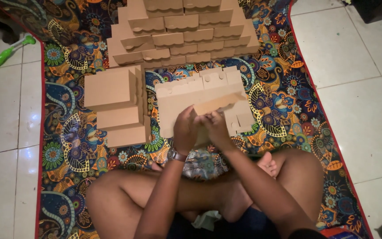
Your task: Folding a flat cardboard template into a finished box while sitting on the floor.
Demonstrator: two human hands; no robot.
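White floor tiles [354,88] under a patterned mat [284,102]: both hands fold a cardboard box blank.

Seated cross-legged, the person pinches a flat brown cardboard box blank [217,102] between both hands; the left hand [185,128], with a wristwatch [176,155], and the right hand [216,127] each close their grip on its lower edge, the blank rising tilted just above the fingers. Beneath it lies a sheet pile of unfolded blanks [186,99]. Folded closed boxes stand stacked at left [113,104] and in a tall heap behind [182,33]; their insides are hidden. A green tool [5,54] lies on the tiles.
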